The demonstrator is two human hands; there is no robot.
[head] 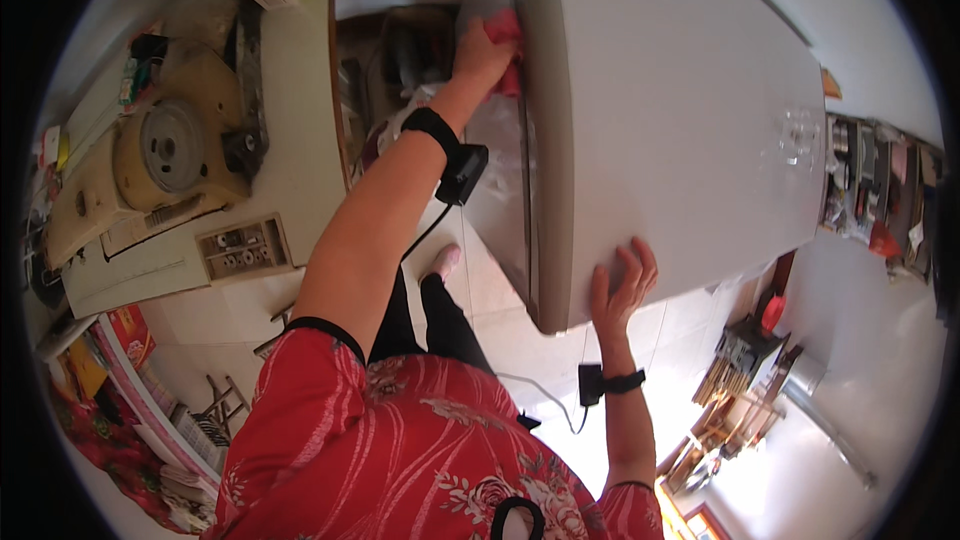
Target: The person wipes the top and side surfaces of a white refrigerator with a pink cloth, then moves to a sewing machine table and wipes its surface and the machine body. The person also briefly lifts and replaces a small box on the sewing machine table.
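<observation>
My left hand [484, 60] is closed on a crumpled pinkish-red cloth [508, 82], pressed to the side of a large pale appliance [690, 112], perhaps a refrigerator or freezer, just by its grey-beige rim. Part of the cloth is hidden by the fingers. On the broad pale face of that appliance, near its lower edge, my right hand [626, 281] rests with fingers spread and nothing in it. Both wrists wear black straps with small black boxes and cables. Clear glass-like items [801, 136] show near the far right of this face.
Left, a beige machine with a round grey wheel [172, 142] stands on a pale tabletop [300, 127] beside a small compartment of round parts [244, 247]. A dark container [416, 49] sits in the gap beyond. Crowded shelves [874, 180] are at right; wooden stools [739, 412] stand lower right.
</observation>
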